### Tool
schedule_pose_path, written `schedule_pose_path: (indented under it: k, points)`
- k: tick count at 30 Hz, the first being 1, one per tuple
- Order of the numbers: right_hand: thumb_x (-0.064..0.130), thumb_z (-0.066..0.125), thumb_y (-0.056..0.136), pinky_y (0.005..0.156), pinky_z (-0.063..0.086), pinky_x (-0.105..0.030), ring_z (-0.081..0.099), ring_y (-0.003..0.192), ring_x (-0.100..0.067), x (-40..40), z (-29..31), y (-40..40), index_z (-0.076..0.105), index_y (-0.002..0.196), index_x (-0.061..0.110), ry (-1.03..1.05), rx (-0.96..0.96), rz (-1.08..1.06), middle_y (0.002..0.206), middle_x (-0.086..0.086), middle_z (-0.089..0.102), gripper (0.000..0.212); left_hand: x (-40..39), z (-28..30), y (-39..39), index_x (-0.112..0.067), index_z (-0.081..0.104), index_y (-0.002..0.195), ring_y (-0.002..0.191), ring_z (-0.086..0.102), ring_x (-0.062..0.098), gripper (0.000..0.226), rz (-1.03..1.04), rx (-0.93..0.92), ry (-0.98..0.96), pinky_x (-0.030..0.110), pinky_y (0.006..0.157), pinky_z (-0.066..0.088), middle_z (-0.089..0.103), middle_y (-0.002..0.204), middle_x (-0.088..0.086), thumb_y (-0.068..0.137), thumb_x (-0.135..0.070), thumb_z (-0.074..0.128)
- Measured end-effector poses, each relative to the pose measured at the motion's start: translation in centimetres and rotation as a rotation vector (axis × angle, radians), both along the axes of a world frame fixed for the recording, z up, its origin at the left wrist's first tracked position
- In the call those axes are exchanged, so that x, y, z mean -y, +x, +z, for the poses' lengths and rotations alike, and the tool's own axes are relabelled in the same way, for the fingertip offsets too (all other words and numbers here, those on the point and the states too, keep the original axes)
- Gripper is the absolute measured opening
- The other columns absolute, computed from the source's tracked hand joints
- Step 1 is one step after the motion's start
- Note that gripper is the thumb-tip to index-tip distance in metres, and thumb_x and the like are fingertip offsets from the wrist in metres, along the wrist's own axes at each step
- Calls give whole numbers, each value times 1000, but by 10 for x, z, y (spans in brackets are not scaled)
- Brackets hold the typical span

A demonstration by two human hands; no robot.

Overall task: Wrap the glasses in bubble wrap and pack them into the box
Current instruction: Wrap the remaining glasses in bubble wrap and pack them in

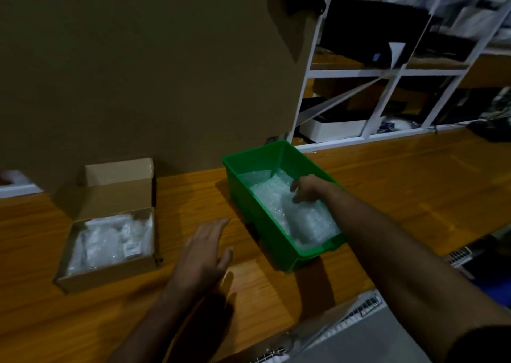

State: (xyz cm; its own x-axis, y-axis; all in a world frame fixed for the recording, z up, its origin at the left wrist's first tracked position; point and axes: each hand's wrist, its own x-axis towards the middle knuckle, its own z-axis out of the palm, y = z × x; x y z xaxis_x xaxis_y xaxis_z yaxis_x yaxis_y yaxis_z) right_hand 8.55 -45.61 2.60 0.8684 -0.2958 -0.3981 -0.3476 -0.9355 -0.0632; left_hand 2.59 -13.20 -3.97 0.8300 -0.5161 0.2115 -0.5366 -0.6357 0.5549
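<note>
A green plastic bin (250, 196) stands on the wooden table and holds bubble wrap (301, 218). My right hand (309, 188) reaches into the bin with its fingers curled down onto the bubble wrap; whether it grips a sheet I cannot tell. My left hand (206, 249) hovers flat over the table between the bin and the cardboard box (110, 274), fingers straight, holding nothing. The cardboard box sits at the left with its lid flap up and contains bubble-wrapped bundles (110, 241). No bare glass is visible.
A large cardboard sheet (138, 66) stands upright behind the table. White shelving (387, 72) with dark items fills the back right. A grey perforated object (345, 332) lies at the near edge, below my right forearm.
</note>
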Motion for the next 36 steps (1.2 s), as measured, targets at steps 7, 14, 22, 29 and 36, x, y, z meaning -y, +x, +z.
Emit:
schedule_pose_path:
  k: [7, 14, 22, 29, 36]
  points:
    - [33, 77, 85, 103, 47, -40, 55, 122, -29, -4, -32, 23, 56, 134, 15, -141, -73, 136, 139, -11, 55, 56, 3, -5, -11, -27, 34, 153, 130, 40, 9, 62, 46, -45, -35, 27, 101, 36, 45, 149, -2, 97, -34, 60]
    - [30, 80, 80, 79, 59, -36, 66, 92, -21, -1, 3, 27, 74, 96, 25, -199, 289, 108, 98, 0, 72, 18, -13, -1, -11, -23, 38, 151, 117, 36, -4, 67, 24, -24, -79, 26, 92, 35, 47, 144, 1, 93, -57, 41]
    - [40, 64, 86, 98, 34, -48, 42, 125, -29, -36, 79, -25, 62, 90, 37, -100, 814, 83, 129, -1, 53, 6, -24, 21, -11, -38, 36, 147, 119, 39, 0, 55, 2, -142, -222, 23, 92, 35, 42, 142, -10, 97, -40, 59]
    - [26, 72, 91, 66, 49, -32, 63, 73, -15, -108, 140, -94, 55, 91, 20, 497, 975, 292, 84, 0, 63, 18, -38, 74, -3, -31, 37, 149, 141, 37, 11, 84, 11, -429, -668, 33, 106, 40, 39, 154, -8, 75, -47, 73]
    - [12, 74, 86, 66, 56, -33, 65, 82, -18, -170, 136, -126, 58, 91, 10, 1103, 840, 260, 99, -6, 62, 17, -92, 98, -1, -22, 35, 151, 125, 55, 6, 111, -7, -643, -904, 20, 91, 48, 53, 144, -2, 61, -54, 89]
